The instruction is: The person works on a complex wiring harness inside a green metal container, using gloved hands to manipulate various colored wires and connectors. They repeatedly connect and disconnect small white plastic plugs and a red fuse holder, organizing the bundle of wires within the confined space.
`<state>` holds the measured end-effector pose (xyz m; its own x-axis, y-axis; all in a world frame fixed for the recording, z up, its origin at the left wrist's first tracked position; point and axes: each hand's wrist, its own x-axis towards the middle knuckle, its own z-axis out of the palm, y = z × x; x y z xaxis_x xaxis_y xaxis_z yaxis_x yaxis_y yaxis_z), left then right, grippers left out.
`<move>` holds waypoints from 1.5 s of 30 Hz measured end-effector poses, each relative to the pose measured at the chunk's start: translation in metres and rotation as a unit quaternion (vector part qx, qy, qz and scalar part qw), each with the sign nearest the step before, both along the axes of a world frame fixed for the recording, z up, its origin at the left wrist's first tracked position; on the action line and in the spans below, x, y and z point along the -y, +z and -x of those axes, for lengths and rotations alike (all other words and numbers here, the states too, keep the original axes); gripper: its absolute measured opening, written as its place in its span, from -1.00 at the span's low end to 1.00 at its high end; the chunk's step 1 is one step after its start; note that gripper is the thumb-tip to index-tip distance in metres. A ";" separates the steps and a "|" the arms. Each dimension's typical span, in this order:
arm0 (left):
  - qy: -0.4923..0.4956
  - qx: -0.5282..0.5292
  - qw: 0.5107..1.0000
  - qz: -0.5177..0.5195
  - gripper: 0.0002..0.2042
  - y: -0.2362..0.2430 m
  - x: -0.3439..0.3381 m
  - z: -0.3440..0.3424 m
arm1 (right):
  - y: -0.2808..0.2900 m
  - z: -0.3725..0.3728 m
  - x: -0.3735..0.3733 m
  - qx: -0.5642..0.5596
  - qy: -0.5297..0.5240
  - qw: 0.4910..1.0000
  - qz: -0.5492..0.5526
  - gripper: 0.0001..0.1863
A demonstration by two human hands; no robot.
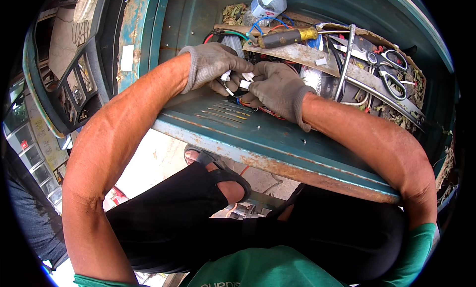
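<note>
Both hands wear grey-brown work gloves and meet over the near part of a green metal drawer [223, 119]. My left hand [210, 66] is closed around small white plastic wire connectors [226, 75], with a short white lead hanging below. My right hand [282, 87] pinches another white connector [245, 84] between thumb and fingers. Whether the connectors are joined cannot be made out. Thin coloured wires [270, 112] come out beneath my right hand. Several slender metal blades or bits [225, 113] lie on the drawer floor just in front of the hands.
Behind the hands lie a yellow-and-black screwdriver [287, 38], a flat metal strip [297, 53], scissors [394, 83] and a metal rod [345, 63]. A clear bottle [267, 5] stands at the back. The drawer's rusty front edge [277, 168] runs above my legs.
</note>
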<state>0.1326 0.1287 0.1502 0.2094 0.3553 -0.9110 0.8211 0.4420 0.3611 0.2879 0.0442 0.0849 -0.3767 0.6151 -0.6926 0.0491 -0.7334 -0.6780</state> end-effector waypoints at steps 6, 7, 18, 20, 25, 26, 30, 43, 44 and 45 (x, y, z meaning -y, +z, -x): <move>0.039 0.013 0.999 -0.010 -0.65 -0.007 -0.003 0.008 | -0.018 0.002 0.007 0.074 0.039 0.993 -0.089 -0.61; 0.046 0.013 0.999 -0.015 -0.66 -0.005 -0.004 0.007 | -0.017 0.001 0.006 0.090 0.049 0.988 -0.112 -0.60; 0.013 -0.016 0.999 -0.038 -0.71 -0.001 -0.008 0.005 | 0.018 -0.012 0.002 0.099 0.143 0.977 -0.120 -0.73; 0.002 -0.020 0.999 -0.047 -0.72 -0.005 -0.009 0.006 | 0.020 -0.015 0.011 0.124 0.191 0.951 -0.209 -0.74; -0.118 0.007 0.989 -0.093 -0.73 -0.018 -0.014 0.018 | 0.013 -0.015 0.018 0.150 0.159 0.927 -0.305 -0.77; -0.132 0.017 0.986 -0.101 -0.74 -0.021 -0.015 0.022 | 0.013 -0.015 0.017 0.155 0.150 0.921 -0.324 -0.77; -0.038 -0.001 0.996 -0.078 -0.76 -0.012 -0.011 0.010 | 0.020 -0.015 0.011 0.146 0.150 0.950 -0.231 -0.75; -0.003 -0.020 0.998 -0.059 -0.74 -0.013 -0.011 0.006 | -0.008 -0.010 -0.009 0.071 0.070 0.993 -0.067 -0.65; -0.037 -0.001 0.997 -0.073 -0.75 -0.016 -0.012 0.009 | -0.009 -0.008 -0.010 0.082 0.070 0.991 -0.083 -0.65; -0.072 0.018 0.993 -0.087 -0.75 -0.025 -0.014 0.016 | -0.009 -0.010 -0.010 0.077 0.070 0.991 -0.081 -0.65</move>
<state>0.1162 0.1427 0.1254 0.3003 0.4702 -0.8299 0.8565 0.2500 0.4515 0.2977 0.0538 0.0762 -0.3631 0.6725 -0.6449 0.2544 -0.5943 -0.7629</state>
